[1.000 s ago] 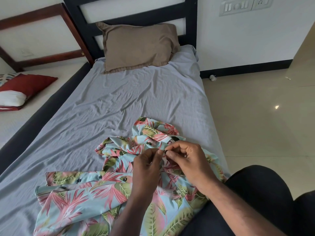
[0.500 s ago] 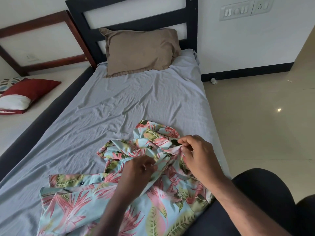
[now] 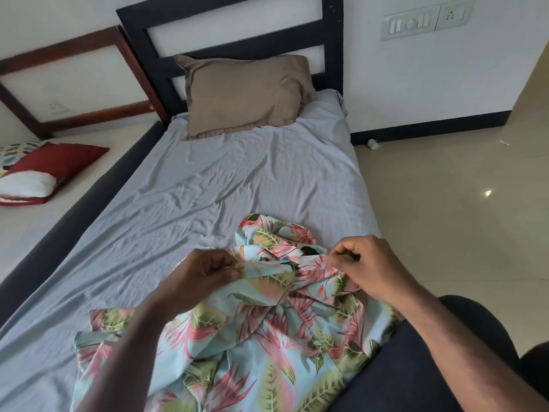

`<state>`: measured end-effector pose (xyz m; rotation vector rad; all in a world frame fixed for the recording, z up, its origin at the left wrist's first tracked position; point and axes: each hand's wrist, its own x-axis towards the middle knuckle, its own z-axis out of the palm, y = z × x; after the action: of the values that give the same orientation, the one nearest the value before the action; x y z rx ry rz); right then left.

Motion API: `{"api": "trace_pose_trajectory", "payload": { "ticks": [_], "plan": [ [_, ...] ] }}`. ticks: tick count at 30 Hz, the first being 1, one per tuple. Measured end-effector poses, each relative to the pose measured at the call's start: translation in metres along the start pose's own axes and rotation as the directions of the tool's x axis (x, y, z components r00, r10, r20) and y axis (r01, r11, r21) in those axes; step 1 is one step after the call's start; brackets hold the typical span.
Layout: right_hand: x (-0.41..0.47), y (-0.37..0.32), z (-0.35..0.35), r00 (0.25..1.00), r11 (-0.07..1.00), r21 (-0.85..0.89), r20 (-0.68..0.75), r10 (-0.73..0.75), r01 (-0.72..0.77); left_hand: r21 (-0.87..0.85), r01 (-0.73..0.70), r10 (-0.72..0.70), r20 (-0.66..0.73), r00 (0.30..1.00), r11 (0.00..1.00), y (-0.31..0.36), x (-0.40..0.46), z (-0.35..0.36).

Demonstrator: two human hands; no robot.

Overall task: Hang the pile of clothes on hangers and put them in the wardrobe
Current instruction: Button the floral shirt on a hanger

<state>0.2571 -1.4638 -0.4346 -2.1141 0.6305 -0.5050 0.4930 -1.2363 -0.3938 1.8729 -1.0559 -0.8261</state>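
Note:
A light-blue shirt [image 3: 267, 331] with a pink and green leaf print lies crumpled on the near part of the grey bed sheet [image 3: 208, 188]. My left hand [image 3: 205, 275] pinches the shirt's edge at the left. My right hand [image 3: 365, 266] pinches the same edge further right, near the collar. The cloth between the two hands is pulled into a band. My forearms cover part of the shirt. No hanger and no wardrobe are in view.
A brown pillow [image 3: 246, 93] leans on the black headboard [image 3: 231, 34]. A second bed at the left holds a red and white cushion [image 3: 44, 173]. Beige tiled floor [image 3: 445, 203] runs along the bed's right side. My dark-trousered knee [image 3: 430, 367] is at the lower right.
My hands were together at the shirt's front a second ago; they have moved apart, the left going left and the right going right, stretching the edge between them.

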Motion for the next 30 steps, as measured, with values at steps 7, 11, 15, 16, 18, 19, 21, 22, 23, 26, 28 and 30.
{"api": "trace_pose_trajectory", "payload": {
  "ticks": [7,11,15,16,18,19,21,22,23,26,28,30],
  "plan": [
    [0.001,0.003,-0.01,0.976,0.987,-0.149,0.2,0.087,-0.058,-0.129,-0.063,0.028,-0.257,0.966,0.99,0.0,0.01,-0.001],
    [-0.001,-0.003,-0.014,0.986,0.993,-0.106,0.152,0.07,-0.054,-0.322,-0.183,0.051,-0.379,0.924,0.929,0.016,0.018,0.001],
    [-0.002,-0.01,-0.012,0.989,0.992,-0.049,0.091,0.118,-0.114,-0.409,-0.227,0.027,-0.44,0.898,0.884,0.029,0.021,0.012],
    [-0.002,-0.011,-0.011,0.985,0.988,-0.025,0.081,0.154,-0.152,-0.431,-0.227,0.011,-0.448,0.894,0.873,0.031,0.019,0.017],
    [-0.003,-0.013,-0.012,0.956,0.946,0.15,0.106,0.274,-0.288,-0.451,-0.226,-0.019,-0.477,0.879,0.863,0.032,0.015,0.03],
    [-0.004,-0.015,-0.012,0.929,0.887,0.28,0.166,0.331,-0.367,-0.437,-0.218,-0.035,-0.502,0.864,0.873,0.031,0.013,0.038],
    [-0.008,-0.019,-0.012,0.862,0.729,0.466,0.343,0.374,-0.501,-0.391,-0.196,-0.055,-0.545,0.837,0.899,0.032,0.007,0.056],
    [-0.01,-0.022,-0.011,0.833,0.661,0.515,0.422,0.359,-0.546,-0.38,-0.188,-0.061,-0.557,0.828,0.906,0.033,0.003,0.065],
    [-0.012,-0.024,-0.009,0.809,0.605,0.549,0.484,0.333,-0.577,-0.376,-0.181,-0.07,-0.565,0.822,0.909,0.034,0.001,0.075],
    [-0.015,-0.029,0.0,0.798,0.539,0.604,0.546,0.257,-0.587,-0.338,-0.175,-0.055,-0.572,0.818,0.925,0.038,-0.005,0.098],
    [-0.016,-0.031,0.007,0.83,0.561,0.624,0.497,0.252,-0.544,-0.285,-0.18,-0.014,-0.566,0.824,0.941,0.039,-0.006,0.11],
    [-0.017,-0.034,0.012,0.865,0.601,0.627,0.417,0.278,-0.495,-0.265,-0.183,0.005,-0.558,0.83,0.947,0.038,-0.006,0.12]
  ]
}}
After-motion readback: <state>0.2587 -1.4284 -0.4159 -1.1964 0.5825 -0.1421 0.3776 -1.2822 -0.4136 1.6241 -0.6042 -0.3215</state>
